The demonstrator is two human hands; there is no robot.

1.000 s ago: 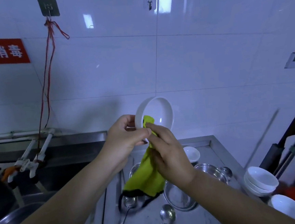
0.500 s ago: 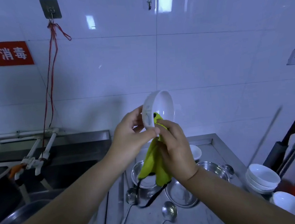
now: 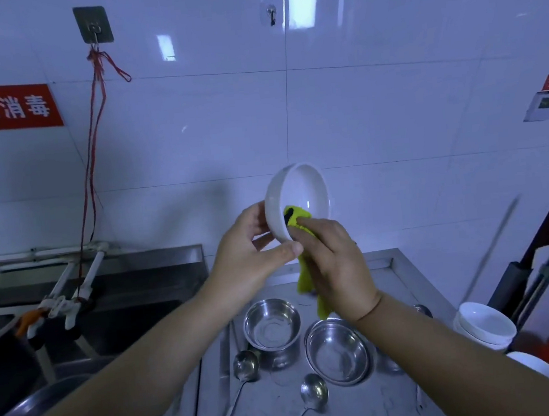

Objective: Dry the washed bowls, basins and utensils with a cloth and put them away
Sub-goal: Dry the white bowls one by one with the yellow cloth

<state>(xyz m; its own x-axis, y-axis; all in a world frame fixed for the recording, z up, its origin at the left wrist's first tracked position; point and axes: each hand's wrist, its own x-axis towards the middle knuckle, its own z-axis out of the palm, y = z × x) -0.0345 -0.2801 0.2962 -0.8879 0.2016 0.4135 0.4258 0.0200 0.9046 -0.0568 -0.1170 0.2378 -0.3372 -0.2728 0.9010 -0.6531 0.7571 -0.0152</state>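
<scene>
Presently the left hand (image 3: 254, 252) grips a white bowl (image 3: 295, 199) by its lower rim, thumb on the near edge and fingers behind, holding it tilted on edge in the air above the steel counter (image 3: 384, 264). The right hand (image 3: 334, 262) is closed on a yellow-green cloth (image 3: 295, 217), pressing a bunched end into the bowl's inner wall; the rest of the cloth hangs below the bowl toward the counter.

On the counter beneath the bowl stand two steel basins (image 3: 272, 327), side by side and touching or nearly so, with two ladles (image 3: 245, 366) lying in front of them. A stack of white bowls (image 3: 484, 322) sits to the right of the counter.

Risks, as judged:
- The bowl is held at one edge only; wiping pressure against a wet glazed rim could lever it out of the grip, and it would fall on the basins.
- The hanging cloth tail could drag across the basins or catch a ladle handle.
- Only the inner wall is being wiped; the outside may be put away damp.
</scene>
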